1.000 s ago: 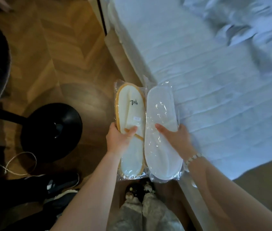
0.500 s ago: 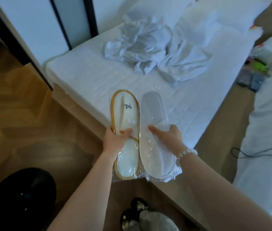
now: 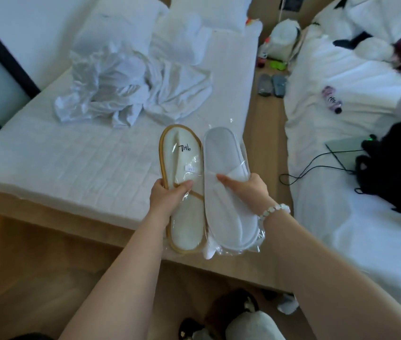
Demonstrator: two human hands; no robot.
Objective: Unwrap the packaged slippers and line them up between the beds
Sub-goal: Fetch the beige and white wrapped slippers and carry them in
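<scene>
I hold two packs of slippers side by side above the foot corner of the left bed (image 3: 76, 168). My left hand (image 3: 167, 200) grips the gold-trimmed slipper pack (image 3: 182, 158), cream with black handwriting and clear plastic around it. My right hand (image 3: 246, 190) grips the plain white slipper pack (image 3: 226, 153), also in clear wrap. Both packs point away from me, toes near my wrists. The strip of brown floor between the beds (image 3: 265, 133) runs just right of the packs.
Crumpled white sheets (image 3: 130, 89) lie on the left bed. The right bed (image 3: 341, 217) carries a black bag (image 3: 400, 182), a cable, and a purple bottle (image 3: 332, 100). Grey slippers (image 3: 272, 85) and a white bag (image 3: 284, 40) sit far up the gap. My feet are below.
My view has swung right and up from the wooden floor and black stool to both beds and the gap. Both hands still hold the packs the same way.
</scene>
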